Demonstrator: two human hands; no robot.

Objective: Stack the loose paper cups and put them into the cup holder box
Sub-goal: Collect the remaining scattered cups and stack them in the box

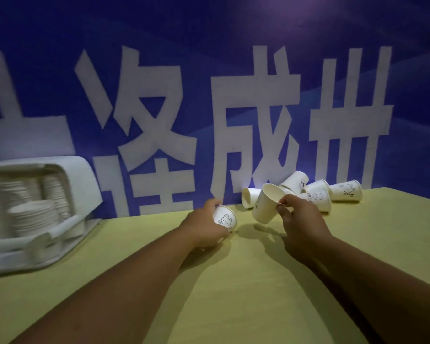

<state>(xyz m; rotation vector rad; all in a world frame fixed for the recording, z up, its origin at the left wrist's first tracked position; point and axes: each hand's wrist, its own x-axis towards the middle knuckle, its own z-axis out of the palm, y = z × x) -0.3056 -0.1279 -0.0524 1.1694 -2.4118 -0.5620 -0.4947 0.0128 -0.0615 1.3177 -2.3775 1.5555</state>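
My left hand (204, 227) grips a white paper cup with a bear drawing (225, 218), held low over the table. My right hand (301, 219) pinches the rim of a second white cup (267, 206), lifted and tilted, mouth facing up and away. Behind the hands, several loose white cups (318, 194) lie in a heap against the wall, some on their sides. The white cup holder box (82, 184) stands at the far left of the table, blurred, with stacks of cups inside.
A yellow-green table (233, 281) spans the view, its far edge meeting a blue wall (209, 70) with large white characters. The box takes up the table's left end.
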